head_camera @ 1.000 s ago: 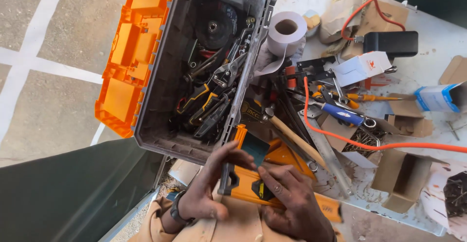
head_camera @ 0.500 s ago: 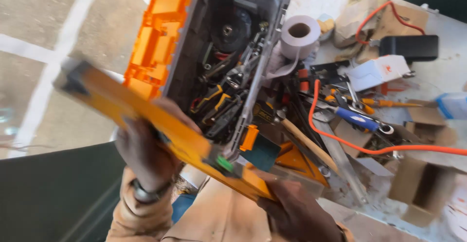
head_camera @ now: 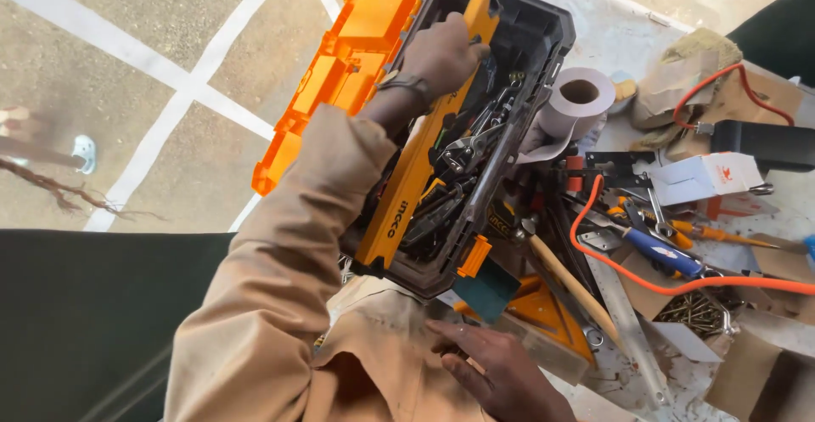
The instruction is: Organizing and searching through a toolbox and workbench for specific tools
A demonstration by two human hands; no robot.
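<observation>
Half a second ago the orange spirit level (head_camera: 424, 154) was held up across the view in front of the toolbox; now it lies lengthwise inside the open toolbox (head_camera: 543, 44), running from the far end down to the near corner along the left wall. The left hand (head_camera: 437, 53) has come forward with it and is closed over the level's far end, fingers wrapped round the body, a watch on the wrist and a tan sleeve trailing back toward the camera. The right hand (head_camera: 497, 367) has dropped low, near the person's chest; it rests open, fingers spread, on the near edge of the bench (head_camera: 611, 31), gripping nothing, just beside an orange speed square (head_camera: 543, 312).

Inside the toolbox, pliers and other hand tools (head_camera: 471, 146) are heaped beside the level. The orange lid (head_camera: 340, 74) hangs open to the left, over the paved ground. An orange latch (head_camera: 474, 255) sits on the near wall.

Right of the toolbox stands a roll of paper (head_camera: 577, 99). Further along the bench lie a wooden-handled hammer (head_camera: 569, 282), a blue-handled tool (head_camera: 662, 252), an orange cable (head_camera: 679, 282) looping across the clutter, a white carton (head_camera: 700, 176), a black case (head_camera: 764, 142) and a pile of screws (head_camera: 696, 312).
</observation>
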